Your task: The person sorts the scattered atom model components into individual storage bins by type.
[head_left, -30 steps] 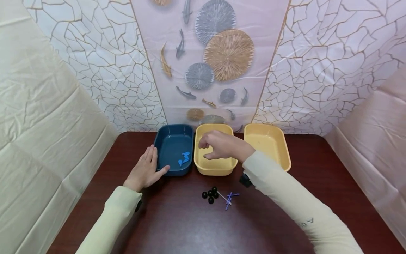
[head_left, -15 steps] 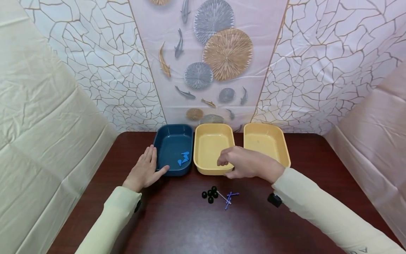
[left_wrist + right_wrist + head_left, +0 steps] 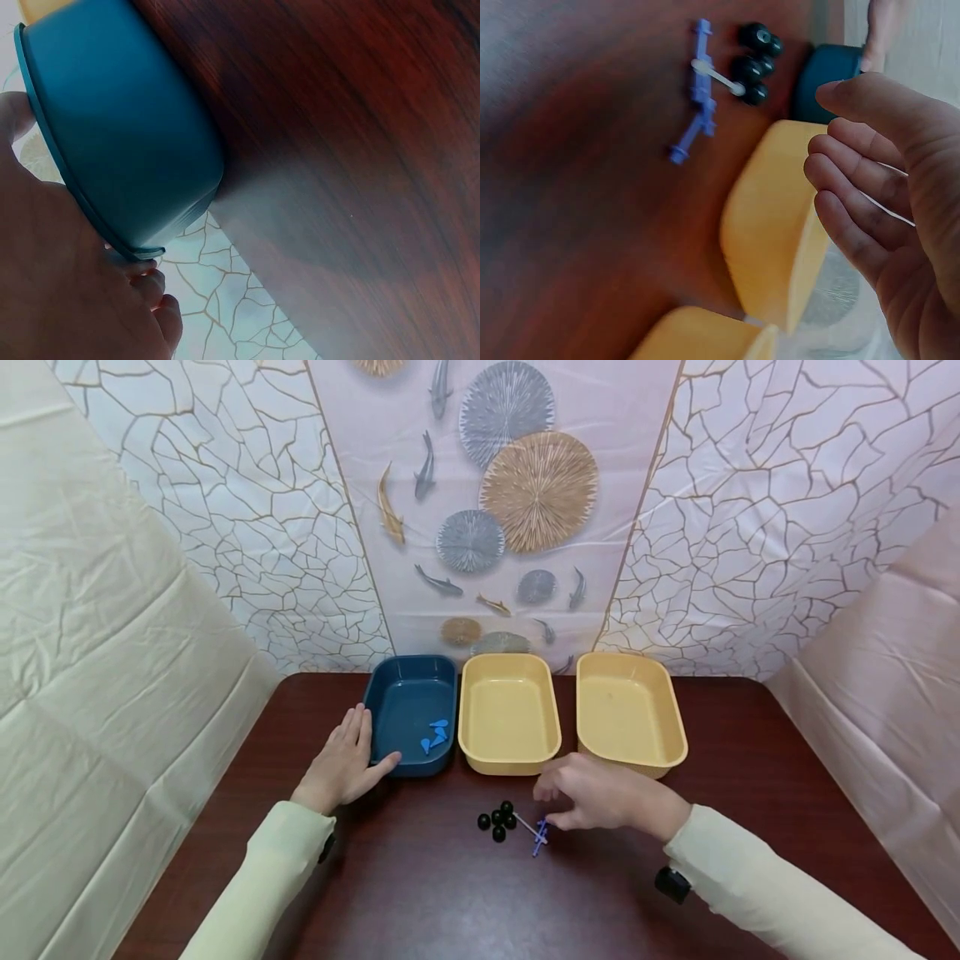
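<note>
My left hand [image 3: 341, 764] rests with straight fingers along the left rim of the dark blue tray [image 3: 405, 693], its thumb over the front corner. Several small blue teardrop-shaped pieces [image 3: 439, 735] lie inside that tray. My right hand [image 3: 603, 793] hovers over the table in front of the yellow trays, fingers loosely bent and nothing between them in the right wrist view. Just below its thumb are thin purple sticks with small crosspieces [image 3: 703, 82], partly hidden in the head view. A whitish stick [image 3: 721, 79] lies across them, reaching several shiny black balls [image 3: 498, 832].
A yellow tray [image 3: 510, 764] stands right beside the blue one, and a second yellow tray [image 3: 630, 710] stands farther right across a narrow gap. Behind them, a patterned cloth [image 3: 495, 610] hangs at the back edge of the dark wooden table [image 3: 420, 893].
My right hand has moved from above the middle yellow tray, back and to the right, to beside the purple sticks. The left hand and the trays stay in place.
</note>
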The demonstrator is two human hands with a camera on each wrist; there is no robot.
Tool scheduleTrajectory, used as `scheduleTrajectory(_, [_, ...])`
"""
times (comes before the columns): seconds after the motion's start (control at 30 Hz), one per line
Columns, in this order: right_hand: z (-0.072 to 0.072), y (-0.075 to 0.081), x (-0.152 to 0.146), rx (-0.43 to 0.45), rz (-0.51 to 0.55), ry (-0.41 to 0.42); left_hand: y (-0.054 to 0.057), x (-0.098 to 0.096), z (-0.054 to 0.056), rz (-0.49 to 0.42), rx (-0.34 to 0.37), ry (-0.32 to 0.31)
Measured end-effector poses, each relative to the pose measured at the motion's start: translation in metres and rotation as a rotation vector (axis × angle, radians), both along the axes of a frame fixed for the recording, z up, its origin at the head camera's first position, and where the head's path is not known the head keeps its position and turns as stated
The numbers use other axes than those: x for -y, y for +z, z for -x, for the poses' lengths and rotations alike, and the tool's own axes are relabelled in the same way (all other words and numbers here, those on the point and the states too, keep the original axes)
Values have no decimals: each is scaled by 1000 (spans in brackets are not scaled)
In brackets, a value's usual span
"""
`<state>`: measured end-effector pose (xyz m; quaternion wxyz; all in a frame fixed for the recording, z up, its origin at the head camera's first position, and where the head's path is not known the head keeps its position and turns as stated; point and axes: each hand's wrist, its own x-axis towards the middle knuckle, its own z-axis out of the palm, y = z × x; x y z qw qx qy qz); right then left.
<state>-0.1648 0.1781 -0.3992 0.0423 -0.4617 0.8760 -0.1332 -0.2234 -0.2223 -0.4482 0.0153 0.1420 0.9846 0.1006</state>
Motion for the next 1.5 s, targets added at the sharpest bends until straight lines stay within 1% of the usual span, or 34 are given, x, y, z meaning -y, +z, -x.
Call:
scheduleTrajectory(0.13, [-5, -15, -1, 41, 17, -8, 0, 0, 0, 1, 5, 2])
scheduleTrajectory(0.3, [-12, -31, -2, 85, 59, -43, 0, 0, 0, 0, 3, 1])
scheduleTrajectory(0.5, [-20, -49, -3, 81, 111, -76, 1, 0, 0, -2, 9, 2])
scheduleTrajectory(0.63, [-24, -58, -4, 75, 128, -100, 2, -1, 0, -6, 13, 5])
scheduleTrajectory(0.87, [-25, -64, -2, 51, 150, -103, 1, -1, 0, -5, 13, 9])
scheduleTrajectory(1.07, [-24, -67, 1, 49, 135, -104, 1, -1, -1, -6, 22, 11])
scheduleTrajectory(1.23, [-24, -68, 1, 53, 123, -125, 1, -2, -1, -10, 18, 12])
scheduleTrajectory(1.5, [-23, -65, -3, 7, 130, -138, 2, -2, -2, -3, 12, 7])
